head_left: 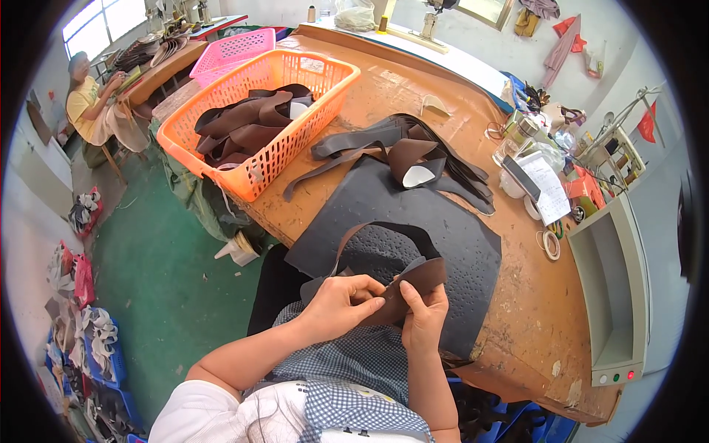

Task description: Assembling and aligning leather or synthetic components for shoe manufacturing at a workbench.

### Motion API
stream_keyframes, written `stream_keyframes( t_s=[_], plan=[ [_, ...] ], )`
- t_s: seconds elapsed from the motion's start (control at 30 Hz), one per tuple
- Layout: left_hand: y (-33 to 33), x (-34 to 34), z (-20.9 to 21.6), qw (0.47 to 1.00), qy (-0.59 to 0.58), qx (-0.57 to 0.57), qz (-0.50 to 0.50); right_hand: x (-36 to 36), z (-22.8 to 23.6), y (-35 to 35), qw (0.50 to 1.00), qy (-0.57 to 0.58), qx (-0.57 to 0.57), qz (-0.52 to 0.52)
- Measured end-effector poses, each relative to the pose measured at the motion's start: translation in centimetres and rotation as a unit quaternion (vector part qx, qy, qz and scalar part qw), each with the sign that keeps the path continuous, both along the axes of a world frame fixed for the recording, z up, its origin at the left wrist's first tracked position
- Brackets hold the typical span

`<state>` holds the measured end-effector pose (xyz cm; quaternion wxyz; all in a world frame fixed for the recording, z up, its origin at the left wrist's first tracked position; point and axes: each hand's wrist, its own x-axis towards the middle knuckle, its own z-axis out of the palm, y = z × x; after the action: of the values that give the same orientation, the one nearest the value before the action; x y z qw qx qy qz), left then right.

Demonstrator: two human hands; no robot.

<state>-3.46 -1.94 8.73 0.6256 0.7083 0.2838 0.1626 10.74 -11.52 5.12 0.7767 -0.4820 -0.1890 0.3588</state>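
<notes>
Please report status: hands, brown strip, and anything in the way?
Left hand and right hand pinching brown strip. Strip curves over black mat. Orange basket beyond, clear of hands.

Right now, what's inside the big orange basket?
The orange basket holds a heap of curved brown strips, with a white patch showing on the right. The heap hides most of the bottom, so I can't see underneath.

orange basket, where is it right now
In the head view, the orange basket sits upper left at the table's left edge, beside the pink basket and left of the strip pile.
</notes>
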Motion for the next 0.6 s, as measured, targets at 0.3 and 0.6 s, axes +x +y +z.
stream_keyframes(
  t_s=[0.3, 0.6],
  plan=[
    [-0.4, 0.3, 0.1, 0.999, -0.022, 0.025, 0.015, 0.4, 0.0, -0.2, 1.0, 0.018, 0.006, 0.023],
    [-1.2, 0.7, -1.2, 0.905, -0.067, 0.414, 0.069, 1.6, -1.2, -0.7, 0.971, 0.108, 0.17, 0.132]
  ],
)
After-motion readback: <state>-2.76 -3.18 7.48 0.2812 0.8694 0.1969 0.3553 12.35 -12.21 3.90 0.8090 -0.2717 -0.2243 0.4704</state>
